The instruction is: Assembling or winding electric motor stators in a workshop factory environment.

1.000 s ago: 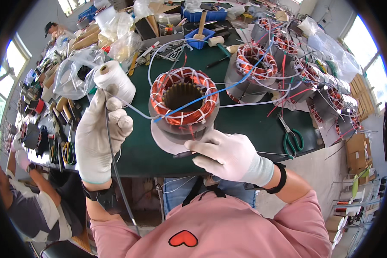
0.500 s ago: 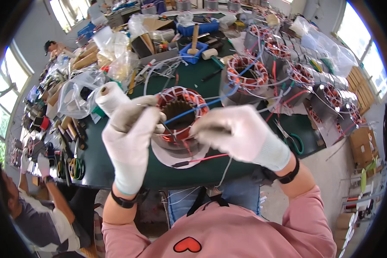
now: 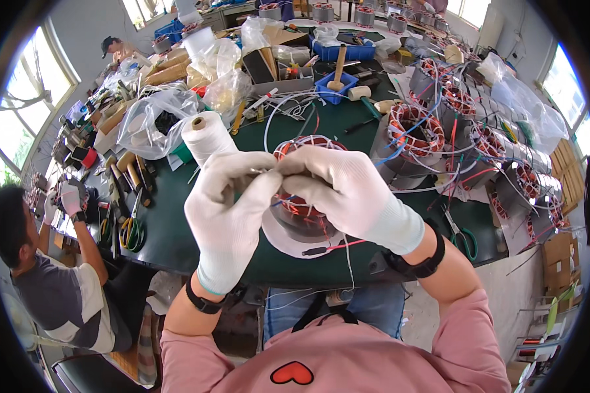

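Observation:
Both my hands wear white knitted gloves and meet above a motor stator (image 3: 314, 230) with red-brown copper windings. My left hand (image 3: 233, 213) is pinched closed, with a small pale bit at its fingertips, too small to name. Pressed against those fingertips, my right hand (image 3: 351, 190) is also pinched closed, and what it grips is hidden. Much of the winding is covered by my hands. A red wire (image 3: 347, 246) with a black sleeved end lies across the white round base under the stator. From the table edge hangs a thin white cord (image 3: 350, 268).
A spool of white thread (image 3: 206, 137) stands beyond my left hand. More wound stators (image 3: 416, 128) crowd the right side, near green-handled scissors (image 3: 462, 236). A mallet (image 3: 338, 69) rests in a blue bin. At the left, a co-worker (image 3: 52, 275) sits near several hand tools.
My hands have come together at the fingertips, hiding more of the winding. The blue strand that crossed the stator between them no longer shows there. The whole view has shifted.

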`<action>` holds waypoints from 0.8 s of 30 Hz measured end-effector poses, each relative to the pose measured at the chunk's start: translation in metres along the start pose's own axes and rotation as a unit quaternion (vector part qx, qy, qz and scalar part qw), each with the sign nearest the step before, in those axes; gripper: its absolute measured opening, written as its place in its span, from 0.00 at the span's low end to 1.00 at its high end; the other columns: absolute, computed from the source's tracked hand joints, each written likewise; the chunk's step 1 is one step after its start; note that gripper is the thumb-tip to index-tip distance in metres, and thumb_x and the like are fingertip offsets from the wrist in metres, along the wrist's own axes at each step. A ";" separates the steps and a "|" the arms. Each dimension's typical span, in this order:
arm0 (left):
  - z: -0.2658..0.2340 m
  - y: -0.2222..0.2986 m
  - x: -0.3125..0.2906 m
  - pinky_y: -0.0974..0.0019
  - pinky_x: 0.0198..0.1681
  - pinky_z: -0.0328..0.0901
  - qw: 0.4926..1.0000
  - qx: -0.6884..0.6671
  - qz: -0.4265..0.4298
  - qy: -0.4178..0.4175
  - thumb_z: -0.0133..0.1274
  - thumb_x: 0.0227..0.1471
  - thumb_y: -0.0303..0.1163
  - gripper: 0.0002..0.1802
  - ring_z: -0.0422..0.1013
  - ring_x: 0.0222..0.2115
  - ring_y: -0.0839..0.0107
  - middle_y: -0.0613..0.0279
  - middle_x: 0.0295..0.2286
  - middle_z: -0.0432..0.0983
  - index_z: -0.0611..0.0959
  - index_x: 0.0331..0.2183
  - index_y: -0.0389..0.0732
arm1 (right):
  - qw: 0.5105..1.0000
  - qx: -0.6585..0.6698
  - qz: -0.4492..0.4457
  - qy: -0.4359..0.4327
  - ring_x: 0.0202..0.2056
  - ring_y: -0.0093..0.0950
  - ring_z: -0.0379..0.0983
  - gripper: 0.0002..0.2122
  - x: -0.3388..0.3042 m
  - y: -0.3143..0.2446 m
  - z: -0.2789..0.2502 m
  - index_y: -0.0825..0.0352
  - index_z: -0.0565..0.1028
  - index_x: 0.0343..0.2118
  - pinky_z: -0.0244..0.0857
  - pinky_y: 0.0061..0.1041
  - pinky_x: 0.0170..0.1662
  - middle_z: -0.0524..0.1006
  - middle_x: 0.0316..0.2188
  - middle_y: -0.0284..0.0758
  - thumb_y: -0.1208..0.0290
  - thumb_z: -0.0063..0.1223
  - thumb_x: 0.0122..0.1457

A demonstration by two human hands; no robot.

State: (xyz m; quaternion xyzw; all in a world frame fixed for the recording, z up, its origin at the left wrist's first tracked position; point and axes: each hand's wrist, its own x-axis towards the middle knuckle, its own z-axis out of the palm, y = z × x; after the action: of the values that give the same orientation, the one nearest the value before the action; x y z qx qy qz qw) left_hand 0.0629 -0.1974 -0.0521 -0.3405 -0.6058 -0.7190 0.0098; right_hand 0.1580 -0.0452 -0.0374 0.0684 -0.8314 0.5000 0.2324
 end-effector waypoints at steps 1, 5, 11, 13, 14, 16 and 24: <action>-0.006 0.000 -0.001 0.74 0.35 0.65 1.000 0.000 -0.002 0.003 0.62 0.48 0.16 0.07 0.71 0.29 0.79 0.66 0.29 0.77 0.86 0.32 0.35 | 1.000 0.000 0.001 -0.003 0.34 0.39 0.79 0.07 -0.001 0.000 0.000 0.69 0.79 0.39 0.73 0.29 0.39 0.80 0.30 0.40 0.75 0.53 0.60; -0.038 0.007 -0.016 0.68 0.32 0.68 0.981 0.125 0.143 -0.043 0.59 0.44 0.14 0.08 0.75 0.28 0.68 0.58 0.27 0.80 0.84 0.29 0.35 | 0.988 -0.103 -0.108 -0.034 0.35 0.38 0.80 0.09 -0.007 0.000 0.011 0.64 0.79 0.40 0.74 0.31 0.38 0.80 0.33 0.37 0.78 0.57 0.56; -0.058 0.004 -0.034 0.72 0.31 0.65 0.982 -0.101 -0.130 -0.089 0.55 0.53 0.19 0.03 0.72 0.27 0.76 0.61 0.27 0.77 0.82 0.28 0.33 | 0.989 -0.008 -0.082 -0.122 0.30 0.33 0.80 0.08 -0.008 0.004 0.019 0.64 0.79 0.40 0.73 0.28 0.34 0.79 0.29 0.36 0.77 0.62 0.58; -0.061 -0.004 -0.037 0.72 0.33 0.66 0.963 -0.149 -0.204 -0.093 0.54 0.54 0.20 0.03 0.72 0.28 0.77 0.61 0.30 0.77 0.82 0.29 0.31 | 0.986 -0.016 -0.121 -0.113 0.28 0.31 0.80 0.08 -0.005 0.007 0.022 0.63 0.80 0.40 0.71 0.27 0.31 0.78 0.26 0.34 0.74 0.63 0.58; -0.061 -0.007 -0.040 0.71 0.34 0.67 0.979 -0.102 -0.157 -0.085 0.56 0.53 0.20 0.02 0.72 0.28 0.76 0.60 0.29 0.78 0.82 0.29 0.32 | 0.985 -0.046 -0.118 -0.115 0.27 0.30 0.79 0.08 -0.004 0.005 0.021 0.63 0.80 0.40 0.71 0.27 0.30 0.77 0.25 0.34 0.73 0.64 0.57; -0.064 -0.023 -0.043 0.68 0.34 0.68 0.997 0.003 -0.001 -0.073 0.62 0.48 0.20 0.04 0.74 0.28 0.71 0.60 0.29 0.79 0.83 0.29 0.34 | 0.986 -0.062 -0.109 -0.110 0.24 0.29 0.78 0.08 -0.005 0.007 0.022 0.63 0.82 0.38 0.69 0.26 0.28 0.78 0.24 0.33 0.70 0.65 0.57; -0.083 -0.035 -0.048 0.66 0.33 0.67 0.970 0.113 0.187 0.104 0.59 0.52 0.23 0.04 0.71 0.28 0.68 0.59 0.29 0.76 0.79 0.31 0.39 | 0.992 -0.039 -0.055 -0.111 0.22 0.26 0.78 0.06 -0.009 0.002 0.027 0.65 0.82 0.38 0.70 0.23 0.27 0.80 0.23 0.32 0.71 0.63 0.59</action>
State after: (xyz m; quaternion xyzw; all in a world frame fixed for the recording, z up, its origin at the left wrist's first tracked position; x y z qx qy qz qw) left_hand 0.0453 -0.2807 -0.1090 -0.3682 -0.6041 -0.6627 0.2456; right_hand 0.1571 -0.0682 -0.0536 0.1603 -0.8658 0.4430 0.1687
